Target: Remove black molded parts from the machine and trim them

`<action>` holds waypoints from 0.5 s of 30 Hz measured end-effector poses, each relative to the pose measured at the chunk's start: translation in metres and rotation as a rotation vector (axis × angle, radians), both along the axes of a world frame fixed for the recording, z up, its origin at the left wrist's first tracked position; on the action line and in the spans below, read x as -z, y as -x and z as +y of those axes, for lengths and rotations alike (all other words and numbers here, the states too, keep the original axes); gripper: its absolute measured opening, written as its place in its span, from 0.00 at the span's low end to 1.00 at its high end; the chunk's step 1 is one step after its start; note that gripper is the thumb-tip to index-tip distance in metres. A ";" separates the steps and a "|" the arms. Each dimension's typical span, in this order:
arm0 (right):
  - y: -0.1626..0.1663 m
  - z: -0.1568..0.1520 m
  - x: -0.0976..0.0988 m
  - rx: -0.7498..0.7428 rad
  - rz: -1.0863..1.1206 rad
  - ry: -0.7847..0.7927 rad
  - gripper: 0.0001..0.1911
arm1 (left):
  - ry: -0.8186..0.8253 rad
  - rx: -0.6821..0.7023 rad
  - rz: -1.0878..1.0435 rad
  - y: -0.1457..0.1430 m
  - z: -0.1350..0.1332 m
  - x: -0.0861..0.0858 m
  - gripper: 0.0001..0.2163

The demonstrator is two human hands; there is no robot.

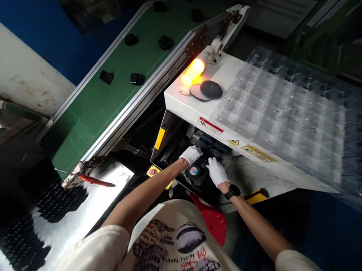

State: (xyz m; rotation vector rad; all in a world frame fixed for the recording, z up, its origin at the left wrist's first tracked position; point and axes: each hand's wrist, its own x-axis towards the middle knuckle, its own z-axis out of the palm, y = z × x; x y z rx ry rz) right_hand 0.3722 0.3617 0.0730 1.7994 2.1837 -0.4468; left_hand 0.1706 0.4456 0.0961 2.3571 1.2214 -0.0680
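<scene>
Both my hands wear white gloves and reach into the dark opening of a white machine (226, 78). My left hand (191, 154) rests with curled fingers on dark parts inside the opening. My right hand (217, 171), with a black watch on its wrist, presses down on a black block (198, 175) that carries a small round fan with a red and blue label (194, 170). What the fingers of either hand grip is hidden in shadow.
A green conveyor belt (120, 86) carries several small black parts (106, 76) at upper left. An amber lamp (192, 71) glows on the machine top beside dark round pads (211, 89). Clear plastic trays (289, 117) lie at right. A red-handled tool (94, 181) and a red fan-shaped piece (214, 222) lie below.
</scene>
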 end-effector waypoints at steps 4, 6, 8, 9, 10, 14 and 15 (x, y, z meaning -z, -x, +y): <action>-0.007 0.000 0.000 0.009 0.060 -0.004 0.21 | 0.007 -0.012 -0.001 0.007 0.001 0.001 0.18; -0.011 0.000 -0.001 0.021 0.081 -0.006 0.21 | 0.017 -0.042 -0.003 0.010 0.000 0.003 0.21; -0.013 -0.001 0.000 0.030 0.091 -0.013 0.21 | 0.031 -0.067 -0.016 0.012 0.000 0.005 0.20; -0.013 -0.002 0.001 0.033 0.090 -0.019 0.21 | 0.040 -0.075 -0.027 0.012 0.000 0.006 0.19; -0.012 -0.003 0.003 0.034 0.087 -0.025 0.22 | 0.052 -0.083 -0.041 0.012 0.000 0.007 0.19; -0.004 -0.008 0.014 0.039 0.055 -0.036 0.23 | 0.121 -0.133 -0.082 0.010 0.002 0.011 0.12; -0.003 -0.009 0.017 0.040 0.053 -0.039 0.24 | 0.140 -0.143 -0.087 0.009 0.003 0.012 0.13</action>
